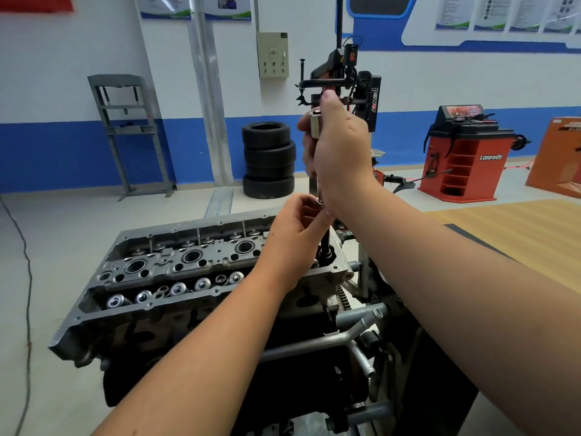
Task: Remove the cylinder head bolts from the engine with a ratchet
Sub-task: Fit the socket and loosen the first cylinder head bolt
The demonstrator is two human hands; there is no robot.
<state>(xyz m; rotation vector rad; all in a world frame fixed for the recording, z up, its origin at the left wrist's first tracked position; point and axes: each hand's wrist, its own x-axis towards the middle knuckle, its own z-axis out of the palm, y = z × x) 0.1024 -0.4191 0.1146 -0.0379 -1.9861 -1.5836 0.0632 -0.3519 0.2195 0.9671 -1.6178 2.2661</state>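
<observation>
A grey cylinder head (pixel 176 272) sits on an engine on a stand, valve springs and spark plug wells exposed. My right hand (pixel 338 152) grips a chrome extension bar with a socket (pixel 315 124) at its top, held upright above the head's right end. My left hand (pixel 298 228) pinches the bar's lower end just above a dark bolt (pixel 327 250) that stands out of the head's right end. No ratchet handle shows in view.
A stack of black tyres (pixel 268 160) stands behind the engine. A tyre changer (pixel 342 83) rises behind my right hand. A red wheel balancer (pixel 465 152) is at the right, a grey press frame (pixel 129 130) at the left. A wooden table (pixel 518 234) lies to the right.
</observation>
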